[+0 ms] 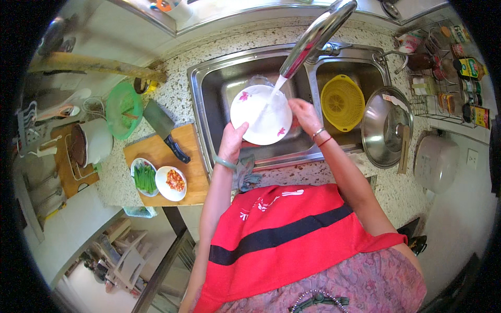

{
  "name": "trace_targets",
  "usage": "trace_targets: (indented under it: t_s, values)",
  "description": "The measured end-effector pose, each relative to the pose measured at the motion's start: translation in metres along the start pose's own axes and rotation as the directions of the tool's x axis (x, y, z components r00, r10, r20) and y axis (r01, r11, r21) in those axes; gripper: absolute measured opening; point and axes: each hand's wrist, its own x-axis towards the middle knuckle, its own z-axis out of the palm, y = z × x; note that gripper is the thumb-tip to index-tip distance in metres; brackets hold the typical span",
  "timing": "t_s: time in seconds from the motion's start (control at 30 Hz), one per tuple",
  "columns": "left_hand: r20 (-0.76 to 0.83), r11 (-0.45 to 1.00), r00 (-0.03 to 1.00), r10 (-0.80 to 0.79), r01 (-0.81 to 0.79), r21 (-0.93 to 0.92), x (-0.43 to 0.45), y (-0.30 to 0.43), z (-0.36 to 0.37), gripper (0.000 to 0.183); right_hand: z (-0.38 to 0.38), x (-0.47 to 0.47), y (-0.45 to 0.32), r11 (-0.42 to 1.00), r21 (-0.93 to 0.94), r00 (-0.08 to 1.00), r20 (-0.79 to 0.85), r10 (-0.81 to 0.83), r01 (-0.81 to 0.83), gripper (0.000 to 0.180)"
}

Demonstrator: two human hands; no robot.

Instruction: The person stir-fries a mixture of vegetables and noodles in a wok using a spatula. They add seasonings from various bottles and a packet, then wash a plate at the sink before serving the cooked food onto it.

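Note:
My left hand (231, 141) grips the lower left rim of a white plate (250, 113) with pink flower prints, thumb on top. The plate is held over the left basin of a stainless steel double sink (211, 101). Water runs onto it from a chrome faucet (303, 47). At the plate's right rim is my right hand (306, 116), its fingers bent and blurred; whether they grip the rim is unclear. Clear plastic (260, 81) shows behind the plate's far edge. A wet cloth (247, 172) hangs by the sink's front edge.
A yellow colander (342, 102) sits in the right basin, a steel pot lid (375, 129) beside it. Leftward, a cleaver (160, 121) lies partly on a wooden cutting board (197, 172), near bowls of cut greens (145, 178) and chopped red food (175, 180). A green plastic basket (124, 110) stands behind.

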Motion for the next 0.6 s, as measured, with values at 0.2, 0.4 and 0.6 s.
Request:
trace_targets:
  t_s: [0.2, 0.4, 0.6]
  values:
    - [-0.261, 0.748, 0.844, 0.468, -0.221, 0.626, -0.006, -0.002, 0.007, 0.032, -0.077, 0.065, -0.057, 0.92, 0.219, 0.864, -0.465, -0.194, 0.325, 0.054]
    - [-0.209, 0.601, 0.809, 0.55, -0.209, 0.771, -0.025, 0.021, 0.024, 0.03, -0.127, 0.1, -0.109, 0.85, 0.37, 0.862, -0.478, -0.171, 0.374, 0.056]
    - [-0.074, 0.382, 0.665, 0.744, -0.332, 0.863, -0.031, 0.012, 0.017, 0.04, -0.073, 0.043, -0.093, 0.874, -0.215, 0.731, -0.482, -0.484, 0.437, 0.059]
